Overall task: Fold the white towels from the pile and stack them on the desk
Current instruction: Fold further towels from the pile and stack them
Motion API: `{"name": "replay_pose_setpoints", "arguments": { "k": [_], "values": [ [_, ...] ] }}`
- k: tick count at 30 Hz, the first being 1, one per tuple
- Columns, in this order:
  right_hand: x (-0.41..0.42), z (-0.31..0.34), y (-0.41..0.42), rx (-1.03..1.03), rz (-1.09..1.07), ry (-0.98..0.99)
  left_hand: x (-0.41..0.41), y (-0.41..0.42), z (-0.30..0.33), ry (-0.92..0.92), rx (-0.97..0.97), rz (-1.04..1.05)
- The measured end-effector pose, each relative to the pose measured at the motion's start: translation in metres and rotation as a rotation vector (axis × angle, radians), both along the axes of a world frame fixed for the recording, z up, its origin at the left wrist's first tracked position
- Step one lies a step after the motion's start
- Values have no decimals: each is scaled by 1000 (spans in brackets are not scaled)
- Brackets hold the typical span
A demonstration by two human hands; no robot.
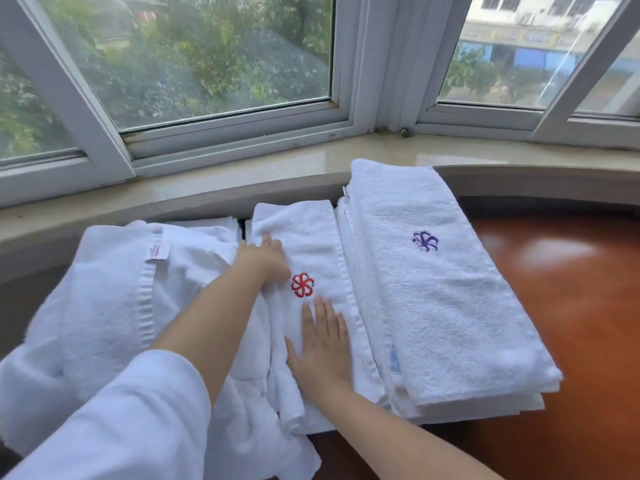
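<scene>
Two hands are working the towel (311, 258), its long axis running toward the desk's (571, 289) window edge: right hand (320, 344) pressing flat, left hand (265, 259) seemingly pinching its left edge.

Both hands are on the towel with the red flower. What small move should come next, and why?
Probably lift the folded white towel with the red flower onto the stack topped by the purple-flower towel. It already looks folded narrow, the right hand lies flat on it, and the left hand is at its left edge.
</scene>
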State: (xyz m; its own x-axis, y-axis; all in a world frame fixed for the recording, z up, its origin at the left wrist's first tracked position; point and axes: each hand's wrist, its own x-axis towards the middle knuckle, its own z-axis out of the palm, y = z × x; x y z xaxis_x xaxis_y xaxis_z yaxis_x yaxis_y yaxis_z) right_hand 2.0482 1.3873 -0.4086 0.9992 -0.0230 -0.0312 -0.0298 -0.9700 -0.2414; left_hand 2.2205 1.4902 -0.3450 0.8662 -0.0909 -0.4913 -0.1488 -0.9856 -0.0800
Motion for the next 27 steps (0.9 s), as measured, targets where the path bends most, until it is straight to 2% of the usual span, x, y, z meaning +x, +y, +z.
{"name": "replay_pose_setpoints", "arguments": {
  "k": [4,7,10,13,18,21,25,27],
  "values": [
    [2,2,4,-31,-20,-56,13,-3,-3,46,-67,122],
    [4,-1,2,-24,-13,-66,19,-6,0,79,-79,139],
    [5,1,2,-10,-26,7,13,-7,7,115,9,105],
    [10,-5,-2,33,72,144,0,-5,23,123,127,7],
    [13,3,-9,91,101,269,-33,-1,55,185,299,-102],
    [-2,9,-9,109,137,366,-58,-8,58,128,331,-123],
    [-24,18,-18,70,252,460,-89,-7,48,-37,414,-219],
    [-25,34,-25,89,269,477,-100,-6,46,-136,387,-243]
  ]
}}
